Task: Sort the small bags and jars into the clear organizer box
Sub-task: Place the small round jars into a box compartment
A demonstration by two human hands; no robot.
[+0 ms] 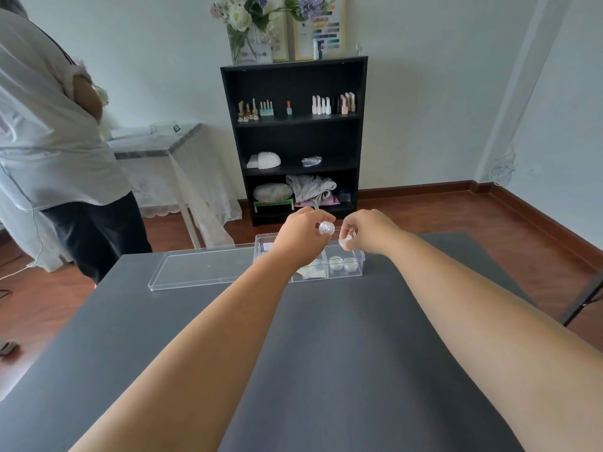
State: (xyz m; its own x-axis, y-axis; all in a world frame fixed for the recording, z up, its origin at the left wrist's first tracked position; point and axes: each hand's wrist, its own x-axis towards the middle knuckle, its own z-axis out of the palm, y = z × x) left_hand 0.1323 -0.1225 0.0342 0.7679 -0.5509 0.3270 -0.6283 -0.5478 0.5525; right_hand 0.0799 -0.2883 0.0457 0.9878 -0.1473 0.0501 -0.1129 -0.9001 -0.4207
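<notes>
The clear organizer box (358, 254) stands at the far edge of the dark table. My left hand (301, 231) hovers over it, pinching a small round glittery jar (326, 228) between the fingertips. My right hand (365, 231) is just to the right, fingers closed on another small clear jar (346, 243) above the box. Two small jars (342, 263) sit in the box's front right compartment. Small pale bags (310, 273) lie in the compartment to their left, partly hidden by my left wrist.
The box's clear lid (202, 267) lies flat on the dark table (293, 353) to the left of the box. A person in a white shirt (49, 125) stands at the left. A black shelf (295, 138) with bottles stands behind against the wall.
</notes>
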